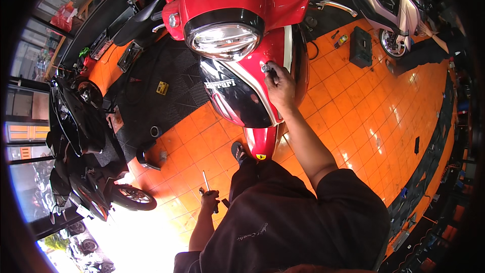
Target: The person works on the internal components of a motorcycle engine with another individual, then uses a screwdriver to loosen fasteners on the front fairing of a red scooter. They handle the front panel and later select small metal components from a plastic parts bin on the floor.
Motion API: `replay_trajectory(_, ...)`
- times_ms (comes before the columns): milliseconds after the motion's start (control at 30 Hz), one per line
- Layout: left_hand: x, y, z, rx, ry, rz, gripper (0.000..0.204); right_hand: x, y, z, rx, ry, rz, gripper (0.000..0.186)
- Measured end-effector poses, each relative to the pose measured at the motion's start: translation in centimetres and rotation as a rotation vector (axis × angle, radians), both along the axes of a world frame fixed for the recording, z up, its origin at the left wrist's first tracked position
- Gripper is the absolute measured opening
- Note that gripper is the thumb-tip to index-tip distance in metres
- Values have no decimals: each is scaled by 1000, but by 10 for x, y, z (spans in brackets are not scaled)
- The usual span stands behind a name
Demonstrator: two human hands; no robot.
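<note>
In front of me stands a red scooter (268, 2) with a large headlight (226, 41) and a black and red front panel (237, 96). My right hand (281, 89) reaches up to that panel below the headlight. Its fingers are pinched at a small round dark spot on the red part; what they grip, if anything, is hidden. Low at my left side, my left hand (209, 201) is closed round a screwdriver (205, 181), its thin shaft pointing up and away. The red front fender (261, 144) is just ahead of my body.
Dark motorcycles (81, 136) line the left side. A black ribbed mat (172, 78) lies under the scooter on orange tiles (369, 121). A black toolbox (360, 46) and a spray can (341, 41) are at far right, near another scooter (386, 10) and a person's arm (435, 38).
</note>
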State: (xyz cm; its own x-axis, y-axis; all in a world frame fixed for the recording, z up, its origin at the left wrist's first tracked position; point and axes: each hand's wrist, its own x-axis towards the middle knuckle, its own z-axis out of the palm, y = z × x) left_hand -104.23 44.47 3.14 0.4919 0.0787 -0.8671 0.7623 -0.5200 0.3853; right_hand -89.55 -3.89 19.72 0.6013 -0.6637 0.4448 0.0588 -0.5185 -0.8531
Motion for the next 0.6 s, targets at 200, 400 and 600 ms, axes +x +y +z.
replay_trajectory(200, 6, -5, 6, -2, -5, -23, 30, 3, -5, -13, 203, -50, 46, 31)
replay_trajectory(400, 9, -2, 1, -25, -20, 16, 28, 4, -7, -9, 527, -150, 60, 31)
replay_trajectory(600, 10, 6, -4, -42, -14, 23, 28, -4, -13, -5, 15, 46, -29, 27)
